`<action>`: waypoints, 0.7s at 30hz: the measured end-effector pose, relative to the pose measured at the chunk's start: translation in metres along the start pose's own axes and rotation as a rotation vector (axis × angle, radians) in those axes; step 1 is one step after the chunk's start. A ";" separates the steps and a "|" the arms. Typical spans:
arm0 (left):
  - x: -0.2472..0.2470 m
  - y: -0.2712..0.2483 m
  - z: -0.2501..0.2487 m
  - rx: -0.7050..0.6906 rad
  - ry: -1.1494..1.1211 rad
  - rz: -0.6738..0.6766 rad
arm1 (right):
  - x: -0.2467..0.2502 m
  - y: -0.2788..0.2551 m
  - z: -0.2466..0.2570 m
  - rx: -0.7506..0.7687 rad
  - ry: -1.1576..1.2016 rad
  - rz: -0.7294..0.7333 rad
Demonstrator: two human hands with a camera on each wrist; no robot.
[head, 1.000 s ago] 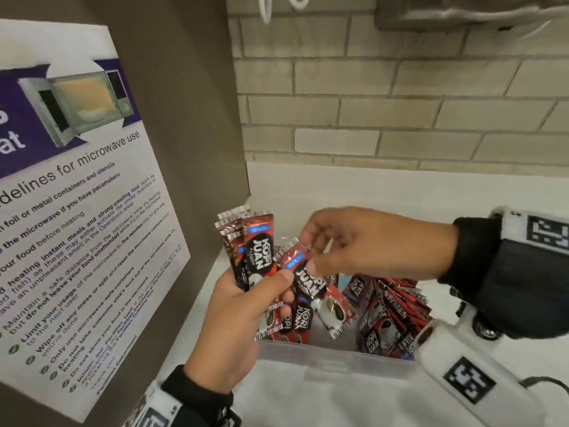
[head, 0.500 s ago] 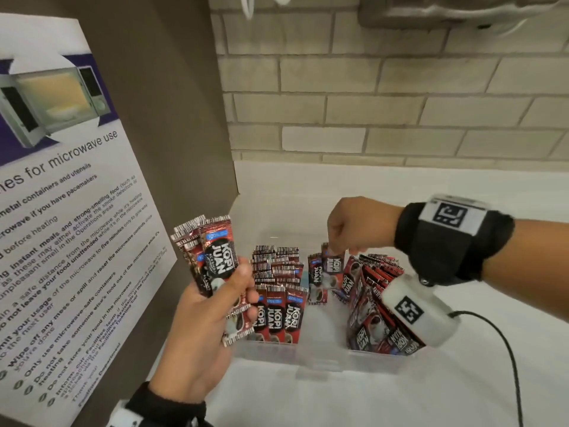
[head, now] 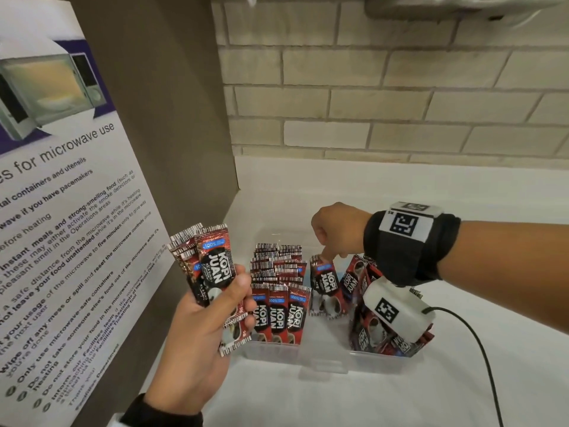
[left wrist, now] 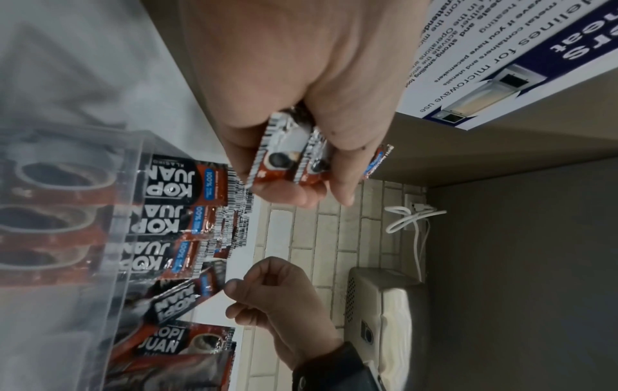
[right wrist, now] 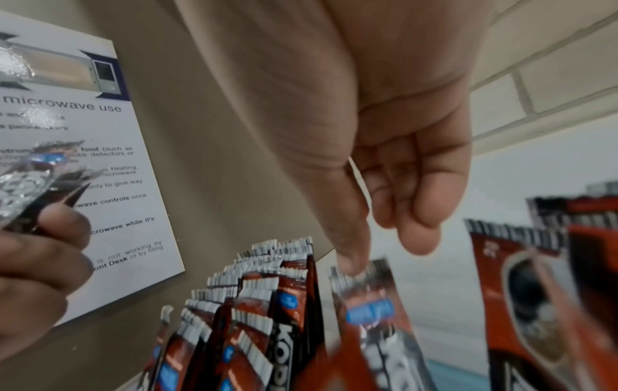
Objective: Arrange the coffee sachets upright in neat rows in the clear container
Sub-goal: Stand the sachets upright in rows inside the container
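Note:
The clear container (head: 323,360) sits on the white counter. Red-and-black coffee sachets stand upright in rows (head: 277,272) on its left side, and a loose leaning pile (head: 366,322) fills its right side. My left hand (head: 228,291) grips a bundle of sachets (head: 212,266) above the container's left front corner; the bundle (left wrist: 291,158) sits between thumb and fingers. My right hand (head: 328,254) hangs over the container's middle. One straight fingertip (right wrist: 351,262) touches the top edge of a single tilted sachet (right wrist: 368,304), also seen at sachet (head: 323,285); the other fingers curl away from it.
A microwave guidelines poster (head: 61,241) on a brown side panel closes the left. A brick wall (head: 369,103) stands behind, with a dispenser (head: 462,7) above. The wrist camera (head: 397,309) and its cable (head: 480,349) hang over the loose pile.
My right hand took one sachet from the bundle, carried it down into the container's middle and eased its pinch to a fingertip touch. The left hand drifted left and lower with the bundle.

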State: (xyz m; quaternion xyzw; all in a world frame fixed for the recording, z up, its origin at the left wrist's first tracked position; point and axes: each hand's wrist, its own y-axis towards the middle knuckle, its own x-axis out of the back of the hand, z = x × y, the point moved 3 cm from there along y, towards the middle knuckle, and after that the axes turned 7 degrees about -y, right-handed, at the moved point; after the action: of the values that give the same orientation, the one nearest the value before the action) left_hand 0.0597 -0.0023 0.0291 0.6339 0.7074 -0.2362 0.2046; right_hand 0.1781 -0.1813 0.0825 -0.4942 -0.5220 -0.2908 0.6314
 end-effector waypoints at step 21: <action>-0.016 -0.012 0.015 0.161 0.137 0.046 | -0.004 -0.053 0.022 0.398 -0.133 0.321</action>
State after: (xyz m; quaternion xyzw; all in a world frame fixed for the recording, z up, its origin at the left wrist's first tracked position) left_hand 0.0497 -0.0249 0.0274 0.6792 0.6836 -0.2438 0.1095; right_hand 0.1223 -0.1792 0.0950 -0.4548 -0.5243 -0.0456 0.7185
